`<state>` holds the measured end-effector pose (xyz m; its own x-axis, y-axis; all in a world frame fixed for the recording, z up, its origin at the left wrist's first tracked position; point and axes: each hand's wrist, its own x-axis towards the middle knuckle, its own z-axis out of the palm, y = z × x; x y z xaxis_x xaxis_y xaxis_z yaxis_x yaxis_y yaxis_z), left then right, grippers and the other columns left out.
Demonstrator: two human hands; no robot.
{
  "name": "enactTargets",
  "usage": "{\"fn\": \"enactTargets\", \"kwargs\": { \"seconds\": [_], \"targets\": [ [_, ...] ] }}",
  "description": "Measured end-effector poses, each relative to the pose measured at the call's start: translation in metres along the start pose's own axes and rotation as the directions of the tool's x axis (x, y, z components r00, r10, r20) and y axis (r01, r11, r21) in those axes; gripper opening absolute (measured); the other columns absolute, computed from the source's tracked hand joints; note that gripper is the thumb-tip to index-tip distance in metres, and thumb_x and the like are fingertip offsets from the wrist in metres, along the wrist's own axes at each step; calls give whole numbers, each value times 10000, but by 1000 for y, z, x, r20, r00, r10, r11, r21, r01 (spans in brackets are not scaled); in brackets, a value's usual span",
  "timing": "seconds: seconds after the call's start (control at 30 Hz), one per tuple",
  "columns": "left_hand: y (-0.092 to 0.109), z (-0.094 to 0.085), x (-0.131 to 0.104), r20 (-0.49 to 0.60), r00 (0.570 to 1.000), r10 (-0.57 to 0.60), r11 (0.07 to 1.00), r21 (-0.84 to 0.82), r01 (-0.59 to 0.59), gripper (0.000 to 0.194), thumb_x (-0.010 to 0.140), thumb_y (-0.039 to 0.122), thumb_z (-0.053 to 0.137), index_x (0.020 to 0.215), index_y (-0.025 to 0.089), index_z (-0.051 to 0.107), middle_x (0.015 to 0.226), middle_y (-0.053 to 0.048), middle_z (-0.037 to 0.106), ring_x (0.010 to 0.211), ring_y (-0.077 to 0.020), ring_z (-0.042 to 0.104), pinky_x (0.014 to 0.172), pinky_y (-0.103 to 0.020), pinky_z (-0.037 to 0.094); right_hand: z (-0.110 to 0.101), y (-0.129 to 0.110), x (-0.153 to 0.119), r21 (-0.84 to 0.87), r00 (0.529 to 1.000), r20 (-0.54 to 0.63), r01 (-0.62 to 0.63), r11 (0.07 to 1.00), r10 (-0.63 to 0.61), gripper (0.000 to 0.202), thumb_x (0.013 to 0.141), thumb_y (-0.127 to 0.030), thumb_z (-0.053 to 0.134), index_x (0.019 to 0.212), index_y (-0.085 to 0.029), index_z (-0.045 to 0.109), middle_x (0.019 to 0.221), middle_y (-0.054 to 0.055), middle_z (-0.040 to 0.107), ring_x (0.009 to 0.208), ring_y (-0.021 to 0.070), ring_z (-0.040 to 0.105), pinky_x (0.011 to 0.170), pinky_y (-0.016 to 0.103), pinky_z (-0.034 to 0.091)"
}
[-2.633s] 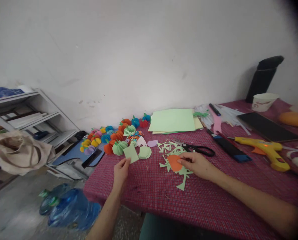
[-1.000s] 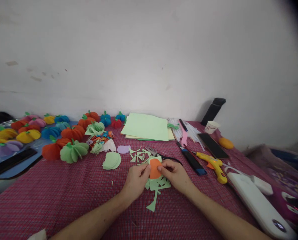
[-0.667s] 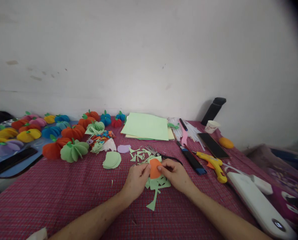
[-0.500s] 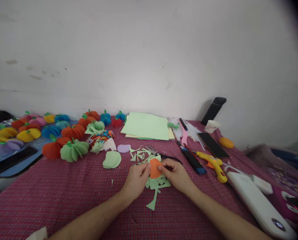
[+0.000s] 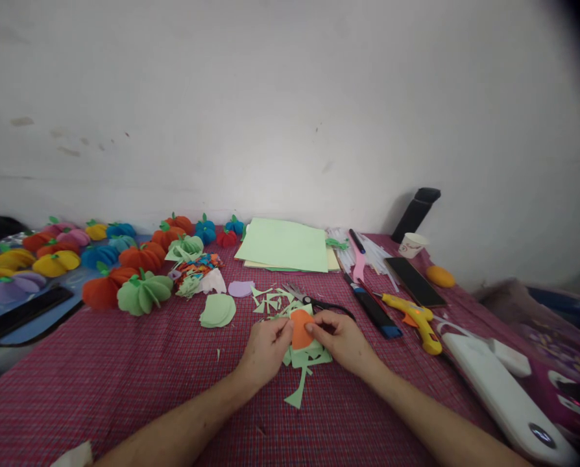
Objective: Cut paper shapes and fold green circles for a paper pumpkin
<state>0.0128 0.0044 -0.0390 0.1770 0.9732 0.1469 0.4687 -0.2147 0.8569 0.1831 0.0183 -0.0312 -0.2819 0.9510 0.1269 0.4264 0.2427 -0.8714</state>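
Observation:
An orange paper cutout (image 5: 300, 329) with a rounded edge is held between my two hands, over light green paper. My left hand (image 5: 266, 347) pinches its left edge, and my right hand (image 5: 341, 337) pinches its right side with thumb and finger. Beneath it lies a green paper piece (image 5: 314, 358) among cut scraps (image 5: 297, 392). Just behind my right hand are black-handled scissors (image 5: 319, 302), partly covered by paper. To the left rest a stack of round green cutouts (image 5: 218, 311) and a purple cutout (image 5: 241, 288).
Several paper pumpkins (image 5: 141, 257) fill the left side. Green sheets (image 5: 285, 245) lie at the back. On the right are a utility knife (image 5: 375, 311), a yellow glue gun (image 5: 416, 318), a phone (image 5: 415, 281), a paper cup (image 5: 412, 245) and a white power bank (image 5: 507, 395).
The orange cutout has turned slightly between my fingers and shows a little more of its face. Both hands stay in nearly the same place.

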Motion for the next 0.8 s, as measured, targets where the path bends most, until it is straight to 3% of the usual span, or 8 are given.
{"fn": "enactTargets", "kwargs": {
  "seconds": [0.13,0.27,0.4,0.53,0.7,0.8],
  "targets": [
    [-4,1,2,14,999,-42,992,-122,44,373,813,414,339,552,160,416,523,39,322,505,-85,286,478,-223,201,4,2,2,251,999,11,-33,967,32,173,715,-317,597,784,-170,537,704,1,578,609,111,517,539,220,400],
    [-5,3,4,48,995,-93,957,-271,102,363,802,425,362,580,152,450,535,38,353,505,-81,301,469,-214,221,4,3,4,501,991,54,-134,855,124,354,674,-326,648,911,-213,412,693,-35,575,567,103,544,498,206,405],
    [2,1,4,102,987,-124,915,-372,153,333,778,396,420,571,142,481,535,31,407,510,-79,336,475,-207,256,0,2,4,526,987,96,-163,835,132,408,668,-319,657,961,-221,391,689,-44,576,533,96,542,467,196,394],
    [11,-8,7,189,967,-171,844,-478,243,246,734,357,509,711,124,583,638,-3,529,579,-92,441,530,-206,323,-4,-2,2,538,981,157,-180,823,112,406,662,-298,667,957,-219,398,690,-43,582,536,93,543,483,200,398],
    [10,-19,9,436,892,-121,818,-465,339,260,710,360,575,734,106,627,648,-40,588,587,-105,500,556,-228,350,-6,-5,1,572,974,200,-208,794,111,391,665,-268,672,957,-213,418,688,-43,583,531,84,537,505,207,407],
    [6,-22,8,476,872,-116,812,-460,359,264,702,365,596,688,104,635,639,-50,602,587,-107,516,576,-238,363,-8,-6,3,621,980,155,-196,759,126,387,650,-280,684,936,-202,436,704,-35,586,559,93,550,524,217,421]
  ]
}}
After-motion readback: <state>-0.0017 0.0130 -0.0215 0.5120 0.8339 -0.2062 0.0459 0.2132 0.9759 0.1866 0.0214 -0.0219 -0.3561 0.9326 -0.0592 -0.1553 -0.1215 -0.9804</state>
